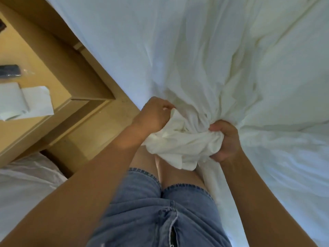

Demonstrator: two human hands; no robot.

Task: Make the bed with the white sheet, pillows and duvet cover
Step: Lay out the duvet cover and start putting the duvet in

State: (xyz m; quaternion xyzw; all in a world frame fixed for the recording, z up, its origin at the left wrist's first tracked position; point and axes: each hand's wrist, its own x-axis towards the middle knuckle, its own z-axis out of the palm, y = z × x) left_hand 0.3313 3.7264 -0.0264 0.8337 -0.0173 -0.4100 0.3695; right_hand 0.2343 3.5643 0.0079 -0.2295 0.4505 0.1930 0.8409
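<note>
Head view, left to right. At far left a pale wooden nightstand (58, 72) is carrying a dark flat object (10, 70) and folded white paper (26, 99) (what these are cannot be told); its boxy edges are standing just beside the bed. The left hand (153, 114) is pinching a loose corner of the white sheet (178, 139), fingers curled over the cloth, while the right hand (226, 141) is clamping the gathered bunch in a closed fist; the two hands are sitting near each other, joined by the wad between them. Creases are radiating from this knot across the bed (204, 50), where the thin, soft, matte fabric is lying rumpled and cream-shadowed. Judged step: a corner of the sheet is being gathered at the bed's edge, above the person's denim shorts (151, 211). The next move is probably calling for a firm pull, drawing the slack taut, then tucking the corner under.
</note>
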